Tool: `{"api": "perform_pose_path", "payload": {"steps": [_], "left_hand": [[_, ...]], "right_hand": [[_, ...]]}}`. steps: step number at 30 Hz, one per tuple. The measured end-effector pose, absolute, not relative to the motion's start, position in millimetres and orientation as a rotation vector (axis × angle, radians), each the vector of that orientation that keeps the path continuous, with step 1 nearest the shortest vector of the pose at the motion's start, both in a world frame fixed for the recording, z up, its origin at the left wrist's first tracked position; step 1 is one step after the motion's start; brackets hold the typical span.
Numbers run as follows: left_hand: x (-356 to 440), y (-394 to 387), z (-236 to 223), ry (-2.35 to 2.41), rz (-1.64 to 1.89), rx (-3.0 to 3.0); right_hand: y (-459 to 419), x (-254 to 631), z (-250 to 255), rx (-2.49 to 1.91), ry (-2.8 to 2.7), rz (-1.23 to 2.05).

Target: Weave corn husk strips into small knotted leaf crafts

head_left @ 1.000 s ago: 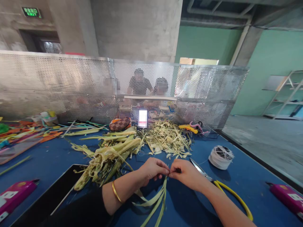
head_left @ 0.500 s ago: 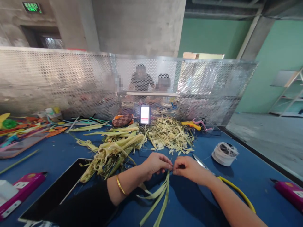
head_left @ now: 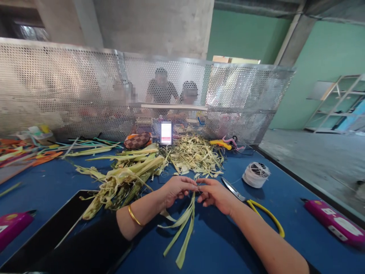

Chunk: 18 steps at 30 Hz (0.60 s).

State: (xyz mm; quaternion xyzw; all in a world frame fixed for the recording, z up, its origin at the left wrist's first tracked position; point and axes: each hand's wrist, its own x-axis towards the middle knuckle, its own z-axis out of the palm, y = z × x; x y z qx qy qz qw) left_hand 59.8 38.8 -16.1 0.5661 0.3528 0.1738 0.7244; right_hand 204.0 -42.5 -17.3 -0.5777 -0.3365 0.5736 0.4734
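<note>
My left hand pinches the top of a small bunch of corn husk strips, whose loose ends fan out downward over the blue table. Opposite it, my right hand meets the same tip with bent fingers; its fingertips come together there, and what they hold is too fine to make out. Just beyond the right hand lie scissors with yellow handles, blades pointing away. A spool of white string stands to their right.
A heap of corn husks lies left of my hands, shredded husk pieces behind them. A black tablet sits at left, purple power strips at both sides. A lit phone stands before the perforated metal screen; people sit behind it.
The view has shifted right and slightly down. My right hand's fingers have straightened from a tight pinch and reach closer to my left fingertips. The left hand keeps its pinch.
</note>
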Motion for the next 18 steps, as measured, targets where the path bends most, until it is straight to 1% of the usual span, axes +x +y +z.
{"api": "perform_pose_path", "payload": {"steps": [4,10,18], "left_hand": [[59.9,39.4,-17.2,0.787,0.394,1.255],[60.5,36.0,-15.3,0.821,0.460,1.295],[63.5,32.4,-19.0,0.824,0.659,1.641]], "right_hand": [[-40.1,204.1,-19.4,-1.318,-0.796,1.441],[-39.2,206.0,-20.9,-1.331,-0.778,1.407],[-40.6,204.6,-20.1,-1.316,-0.806,1.400]]}}
